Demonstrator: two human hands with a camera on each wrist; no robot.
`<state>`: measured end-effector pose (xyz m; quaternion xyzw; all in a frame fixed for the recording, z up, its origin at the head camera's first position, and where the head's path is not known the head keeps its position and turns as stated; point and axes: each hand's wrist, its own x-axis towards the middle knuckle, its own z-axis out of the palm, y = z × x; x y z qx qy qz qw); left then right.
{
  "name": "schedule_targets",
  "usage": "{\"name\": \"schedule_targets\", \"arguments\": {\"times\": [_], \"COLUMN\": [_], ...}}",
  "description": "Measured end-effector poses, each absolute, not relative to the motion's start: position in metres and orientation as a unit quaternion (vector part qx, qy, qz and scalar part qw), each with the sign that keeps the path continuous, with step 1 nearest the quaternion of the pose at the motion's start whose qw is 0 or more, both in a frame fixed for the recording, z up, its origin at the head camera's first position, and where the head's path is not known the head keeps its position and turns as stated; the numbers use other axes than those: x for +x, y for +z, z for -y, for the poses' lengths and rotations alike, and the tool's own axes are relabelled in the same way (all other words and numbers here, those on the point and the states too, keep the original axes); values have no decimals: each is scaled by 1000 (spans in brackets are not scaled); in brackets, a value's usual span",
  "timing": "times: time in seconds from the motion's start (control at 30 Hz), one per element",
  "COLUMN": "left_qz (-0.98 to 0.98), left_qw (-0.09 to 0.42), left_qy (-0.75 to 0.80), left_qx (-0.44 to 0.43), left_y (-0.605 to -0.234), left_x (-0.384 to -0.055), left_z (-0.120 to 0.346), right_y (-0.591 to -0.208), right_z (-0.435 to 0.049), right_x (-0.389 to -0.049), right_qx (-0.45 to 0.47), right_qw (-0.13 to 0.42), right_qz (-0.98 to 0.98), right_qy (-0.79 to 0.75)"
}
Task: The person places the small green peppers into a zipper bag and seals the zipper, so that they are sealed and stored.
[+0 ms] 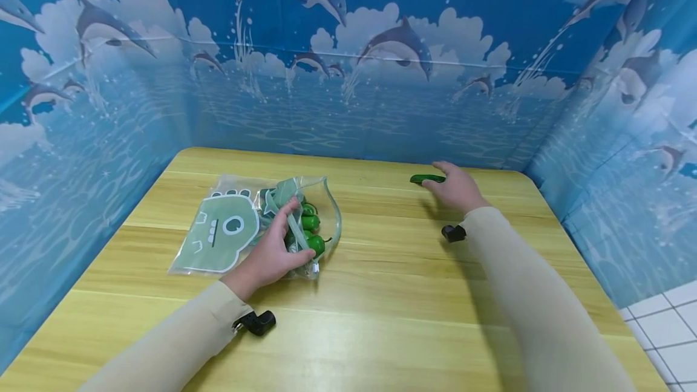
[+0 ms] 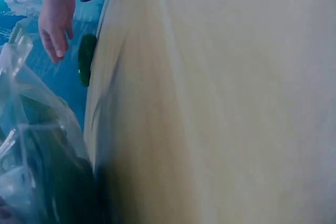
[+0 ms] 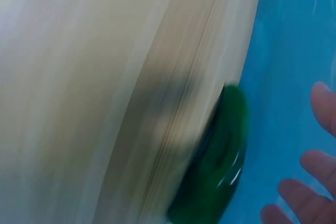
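Note:
A clear zip bag (image 1: 231, 228) printed with a pale green cartoon monster lies on its side at left, its mouth facing right. Several glossy green toy-like vegetables are inside; a green pepper (image 1: 316, 245) with a dark stem shows at the mouth. My left hand (image 1: 272, 253) grips the bag by its mouth, thumb and fingers spread along the rim. Near the back edge lies a dark green cucumber (image 1: 422, 179), glossy and elongated in the right wrist view. My right hand (image 1: 457, 189) is above its right end, fingers and thumb spread apart around it without closing.
The light wooden table (image 1: 381, 319) has rounded back corners. A blue dolphin-print curtain (image 1: 348, 107) encloses its back and sides. Small black wrist devices sit at both cuffs. White floor tiles (image 1: 664, 331) show at lower right.

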<state>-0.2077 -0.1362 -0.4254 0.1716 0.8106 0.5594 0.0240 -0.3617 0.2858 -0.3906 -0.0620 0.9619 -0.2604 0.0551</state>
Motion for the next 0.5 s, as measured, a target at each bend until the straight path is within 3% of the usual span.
{"name": "schedule_targets", "arguments": {"times": [0.5], "left_qz": [-855], "left_qw": [43], "left_qy": [490], "left_qx": [164], "left_y": [-405], "left_x": [-206], "left_z": [135], "right_y": [-399], "right_z": [-320], "right_x": [-360], "right_qx": [-57], "right_qw": [119], "right_qz": [-965], "right_qy": [-228]}}
